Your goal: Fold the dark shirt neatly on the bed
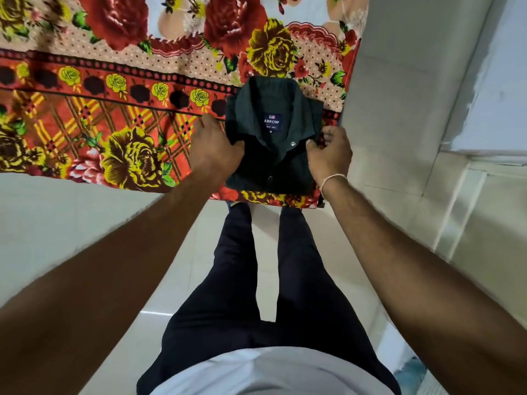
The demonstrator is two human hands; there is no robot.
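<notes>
Both hands pinch the folded shirt [271, 155] near the bed [114, 115] edge: left hand [215, 148], right hand [329, 153]. One careless tug probably wrecks the fold or slides it off.

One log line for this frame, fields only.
stage: fold nearly done | shirt: compact, collar up, on bed corner | left hand: at collar tip | right hand: at collar tip
</notes>
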